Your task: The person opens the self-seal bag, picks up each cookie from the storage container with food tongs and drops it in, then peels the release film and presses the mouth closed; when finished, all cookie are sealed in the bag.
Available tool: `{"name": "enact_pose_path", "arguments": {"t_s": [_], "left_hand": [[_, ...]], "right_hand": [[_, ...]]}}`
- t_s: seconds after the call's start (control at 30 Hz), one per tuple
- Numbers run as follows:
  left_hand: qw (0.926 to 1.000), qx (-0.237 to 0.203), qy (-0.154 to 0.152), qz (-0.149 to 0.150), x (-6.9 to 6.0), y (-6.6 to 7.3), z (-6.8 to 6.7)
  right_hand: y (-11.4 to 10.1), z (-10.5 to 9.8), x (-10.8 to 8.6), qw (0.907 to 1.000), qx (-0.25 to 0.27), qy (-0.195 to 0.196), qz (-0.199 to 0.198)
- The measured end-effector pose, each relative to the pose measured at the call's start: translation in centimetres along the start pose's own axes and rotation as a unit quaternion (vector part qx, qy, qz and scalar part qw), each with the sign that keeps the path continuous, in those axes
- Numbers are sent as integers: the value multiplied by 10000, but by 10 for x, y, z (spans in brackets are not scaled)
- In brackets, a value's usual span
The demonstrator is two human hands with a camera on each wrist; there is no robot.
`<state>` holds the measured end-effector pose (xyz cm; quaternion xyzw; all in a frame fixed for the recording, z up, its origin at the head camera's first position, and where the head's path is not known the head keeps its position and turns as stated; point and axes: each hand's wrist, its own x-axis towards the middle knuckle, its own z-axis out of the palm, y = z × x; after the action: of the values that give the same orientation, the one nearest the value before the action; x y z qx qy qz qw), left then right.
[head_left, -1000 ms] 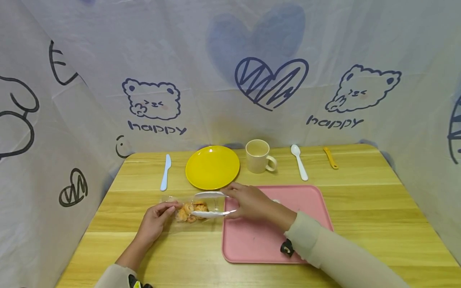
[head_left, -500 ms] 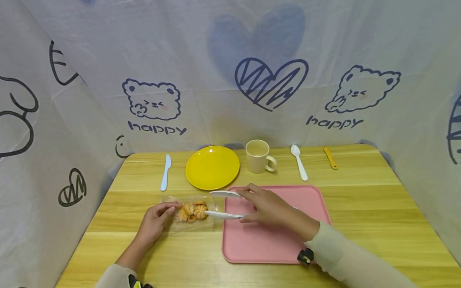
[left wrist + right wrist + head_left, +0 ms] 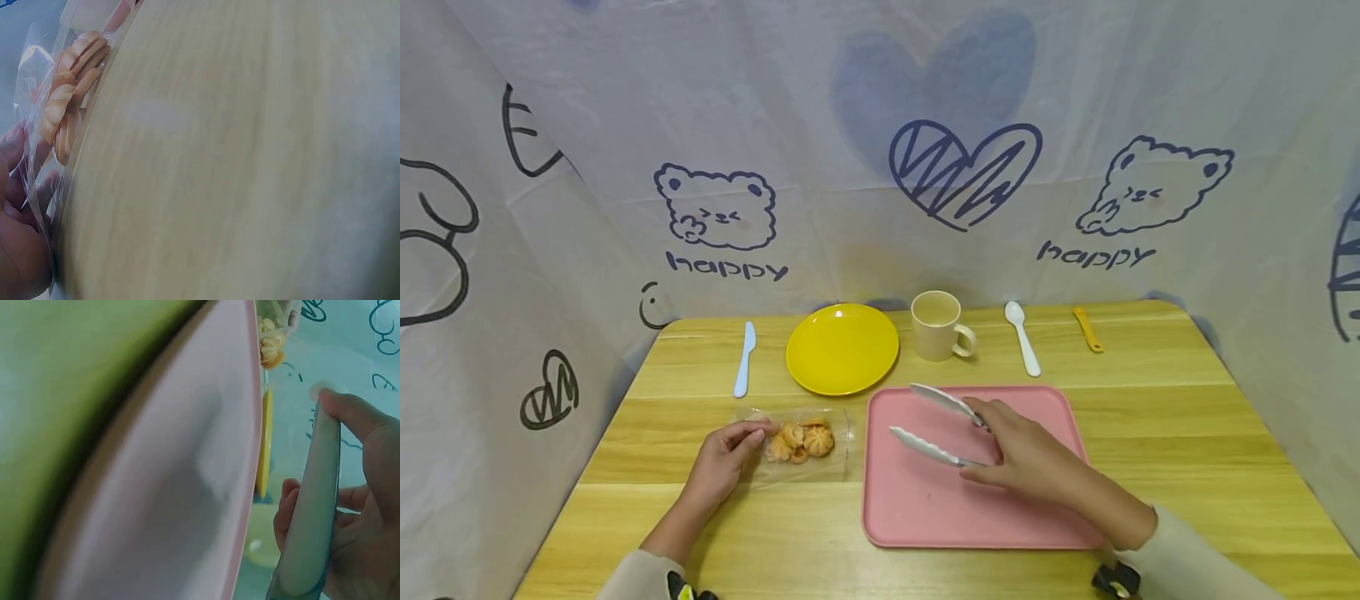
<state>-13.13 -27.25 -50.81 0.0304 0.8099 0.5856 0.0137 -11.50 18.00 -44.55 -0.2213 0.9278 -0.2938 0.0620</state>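
My left hand (image 3: 718, 467) pinches the left end of a clear plastic bag (image 3: 838, 465) lying on the table. Inside it, several golden cookies (image 3: 801, 442) are bunched together; the left wrist view shows the cookies (image 3: 72, 87) through the film. Over the pink tray (image 3: 917, 512), my right hand (image 3: 1037, 458) holds a pair of tongs (image 3: 925, 447). The two tong arms point left and stand apart with nothing between them. In the right wrist view one pale tong arm (image 3: 312, 506) lies between thumb and fingers.
Along the back of the table lie a light blue knife (image 3: 745, 360), a yellow plate (image 3: 842, 350), a cream mug (image 3: 936, 329), a white spoon (image 3: 1024, 340) and a small yellow utensil (image 3: 1088, 330). A printed cloth (image 3: 850, 208) hangs behind and at both sides.
My right hand has drawn the tongs to the right, from over the bag to above the tray, turning them slightly. My left hand and the bag have stayed put.
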Motion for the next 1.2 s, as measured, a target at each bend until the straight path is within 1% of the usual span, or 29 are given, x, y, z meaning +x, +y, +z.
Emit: {"name": "enact_pose_path", "arguments": {"t_s": [0.17, 0.27, 0.37, 0.43, 0.53, 0.6, 0.7, 0.8, 0.9, 1.0, 1.1, 1.2], "left_hand": [[10000, 24, 9, -12, 0, 0, 0], [10000, 42, -8, 63, 0, -1, -1], [9999, 41, -27, 131, 1, -2, -1], [9999, 45, -31, 161, 1, -2, -1], [9999, 47, -34, 156, 1, -1, -1], [9999, 43, -22, 149, 1, -1, -1], [9999, 50, -9, 122, 0, -1, -1], [9999, 61, -1, 105, 0, -1, 0], [9999, 72, -13, 73, 0, -1, 0], [9999, 97, -21, 64, 1, -1, -1], [9999, 107, -36, 93, 0, 0, -1], [9998, 98, -44, 142, 0, 1, -1]], "right_hand": [[16, -4, -23, 9989, -116, 390, 240], [25, -8, -36, 9970, -41, 585, 512], [33, -12, -49, 9935, 167, 762, 831], [39, -16, -59, 9903, 253, 873, 1054], [47, -20, -71, 9835, 527, 1025, 1396], [53, -23, -79, 9778, 761, 1125, 1598], [63, -27, -90, 9684, 1143, 1164, 1884], [74, -30, -101, 9619, 1048, 1168, 2238], [87, -35, -110, 9551, 784, 1203, 2591], [101, -42, -117, 9476, 734, 1202, 2867], [113, -46, -122, 9430, 662, 1240, 3016], [123, -48, -126, 9407, 532, 1332, 3076]]}}
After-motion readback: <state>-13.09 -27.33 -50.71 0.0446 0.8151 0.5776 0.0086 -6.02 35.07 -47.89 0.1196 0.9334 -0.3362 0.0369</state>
